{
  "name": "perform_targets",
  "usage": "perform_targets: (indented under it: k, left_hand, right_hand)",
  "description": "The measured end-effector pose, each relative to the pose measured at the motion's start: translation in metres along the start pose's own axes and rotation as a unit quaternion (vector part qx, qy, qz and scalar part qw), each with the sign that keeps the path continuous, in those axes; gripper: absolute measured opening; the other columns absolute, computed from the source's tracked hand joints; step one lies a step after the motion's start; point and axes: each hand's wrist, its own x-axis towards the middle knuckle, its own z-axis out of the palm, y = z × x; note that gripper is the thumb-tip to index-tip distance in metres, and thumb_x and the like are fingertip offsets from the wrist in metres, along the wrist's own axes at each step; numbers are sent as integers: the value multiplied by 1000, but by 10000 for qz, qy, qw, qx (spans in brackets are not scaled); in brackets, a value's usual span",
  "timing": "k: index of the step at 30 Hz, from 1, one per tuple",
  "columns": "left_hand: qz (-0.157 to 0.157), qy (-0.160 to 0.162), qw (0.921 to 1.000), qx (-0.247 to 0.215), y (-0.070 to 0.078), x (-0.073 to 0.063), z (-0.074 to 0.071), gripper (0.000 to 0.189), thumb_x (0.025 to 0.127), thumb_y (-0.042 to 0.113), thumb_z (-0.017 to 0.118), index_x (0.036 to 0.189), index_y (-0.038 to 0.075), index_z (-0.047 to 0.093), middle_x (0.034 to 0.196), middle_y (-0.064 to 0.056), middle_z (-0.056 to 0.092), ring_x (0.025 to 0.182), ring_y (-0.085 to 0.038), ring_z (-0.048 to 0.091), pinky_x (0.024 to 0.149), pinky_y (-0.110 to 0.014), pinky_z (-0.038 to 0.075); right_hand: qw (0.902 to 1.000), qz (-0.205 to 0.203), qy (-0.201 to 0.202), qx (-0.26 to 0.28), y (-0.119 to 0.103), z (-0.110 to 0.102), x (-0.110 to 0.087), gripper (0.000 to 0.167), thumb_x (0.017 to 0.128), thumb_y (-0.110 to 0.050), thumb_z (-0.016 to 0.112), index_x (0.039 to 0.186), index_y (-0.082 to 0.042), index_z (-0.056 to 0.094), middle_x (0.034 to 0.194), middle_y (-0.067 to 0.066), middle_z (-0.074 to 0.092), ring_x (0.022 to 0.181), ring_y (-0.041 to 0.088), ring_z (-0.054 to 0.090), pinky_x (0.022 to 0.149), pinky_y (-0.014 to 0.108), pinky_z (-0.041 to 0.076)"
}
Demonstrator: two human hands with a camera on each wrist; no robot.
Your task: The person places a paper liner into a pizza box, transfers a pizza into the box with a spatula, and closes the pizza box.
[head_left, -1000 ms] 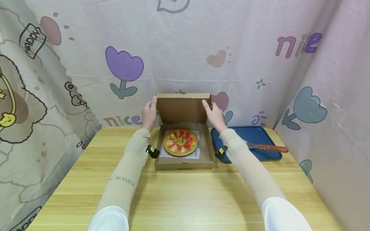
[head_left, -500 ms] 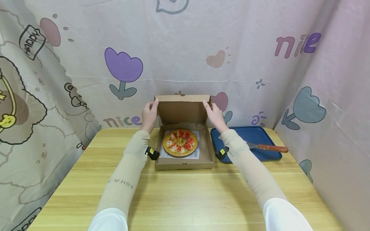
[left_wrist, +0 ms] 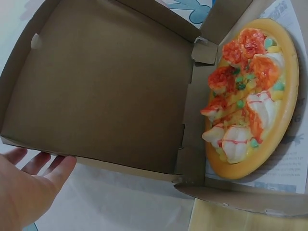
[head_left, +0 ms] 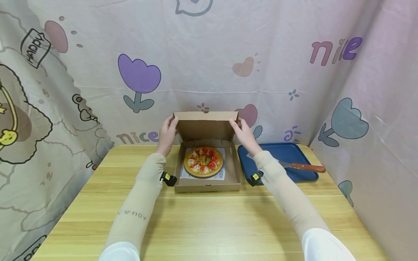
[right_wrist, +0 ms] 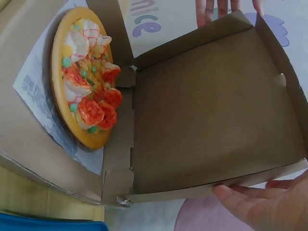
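Note:
A cardboard pizza box (head_left: 208,187) stands with its lid (head_left: 206,129) raised and leaning back. Inside the base lies a round pizza (head_left: 204,162) with red, white and green toppings, on a printed paper sheet (head_left: 219,174). My left hand (head_left: 166,136) holds the lid's left edge near the top corner, thumb in front and fingers behind. On the other side my right hand (head_left: 245,136) grips the right edge near its top corner the same way. Both wrist views show the lid's brown inner face (left_wrist: 106,86) and fingertips along its side walls.
Right of the box is a blue tray (head_left: 284,150). A spatula with a wooden handle (head_left: 308,167) lies across it, the handle reaching past the right rim; my right forearm hides part of the blade. A printed curtain (head_left: 202,65) hangs behind the wooden table (head_left: 209,224).
The lid's top edge has come down slightly and toward me, so its front flap shows more. Both hands have lowered with it. Pizza, tray and spatula have stayed put.

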Motion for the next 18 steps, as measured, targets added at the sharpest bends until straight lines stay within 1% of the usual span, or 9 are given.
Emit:
perform_targets:
  k: [2, 6, 13, 18]
  left_hand:
    - [48, -89, 9999, -2, 0, -1, -1, 60, 101, 45, 45, 150, 11, 36, 150, -14, 42, 140, -30, 40, 112, -52, 39]
    - [92, -109, 9999, -20, 1, -3, -2, 58, 101, 43, 45, 149, 11, 38, 150, -13, 43, 140, -28, 40, 112, -52, 40]
    - [98, -55, 9996, -242, 1, -2, -1, 55, 103, 38, 44, 150, 10, 36, 152, -14, 39, 142, -29, 37, 113, -51, 39]
    - [93, -137, 9992, -371, 1, -1, -3, 58, 103, 37, 44, 152, 10, 32, 156, -13, 34, 144, -29, 33, 115, -51, 36]
  right_hand:
    - [10000, -59, -10, 52, 0, 0, -1, 85, 93, -68, 41, 155, -12, 23, 154, 17, 37, 138, 33, 42, 112, 48, 40]
    - [9997, -200, 14, 136, 1, 0, -3, 81, 94, -64, 43, 155, -14, 24, 153, 17, 38, 139, 32, 41, 113, 47, 40]
    - [9983, -287, 25, 501, 0, 0, -3, 78, 95, -60, 48, 155, -16, 24, 154, 15, 37, 133, 32, 48, 105, 47, 48]
    - [9981, -334, 90, 518, 2, 0, -2, 78, 94, -61, 49, 155, -18, 25, 154, 14, 38, 128, 33, 53, 103, 47, 50]
